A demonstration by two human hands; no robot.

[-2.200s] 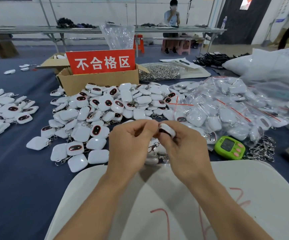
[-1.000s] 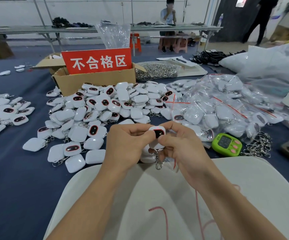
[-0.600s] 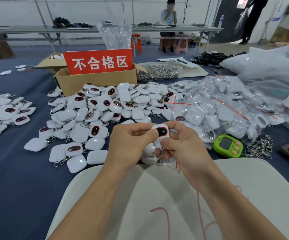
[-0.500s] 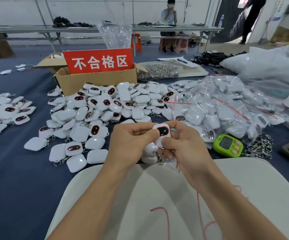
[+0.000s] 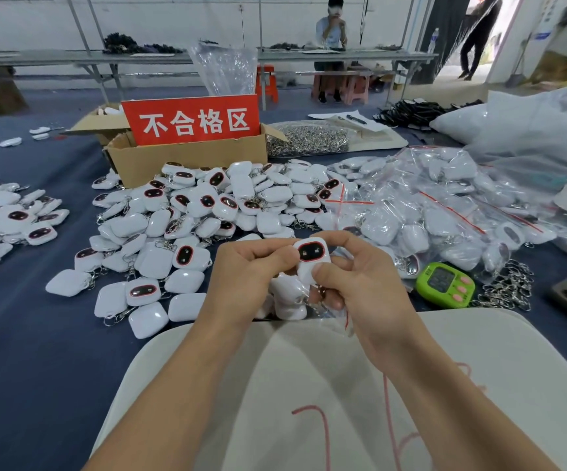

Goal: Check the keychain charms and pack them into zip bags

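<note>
A white keychain charm [image 5: 312, 258] with a dark red-rimmed face is held upright above the blue table, face toward me. My left hand [image 5: 246, 277] pinches its left edge, and my right hand [image 5: 360, 283] grips its right side and lower edge with thumb and fingers. Under my right hand hangs a clear zip bag [image 5: 336, 319] with a red line. A big pile of loose white charms [image 5: 187, 226] lies behind my hands. Bagged charms [image 5: 445, 205] are heaped at the right.
A cardboard box [image 5: 187, 161] with a red sign stands behind the pile. A green timer [image 5: 443, 283] and loose metal clasps [image 5: 509, 287] lie at the right. A second charm heap [image 5: 7, 215] sits far left. A white cloth [image 5: 343, 402] covers my lap.
The charm was turned from edge-on to face-up between my fingers and raised slightly. Both hands stay together over the table's front edge.
</note>
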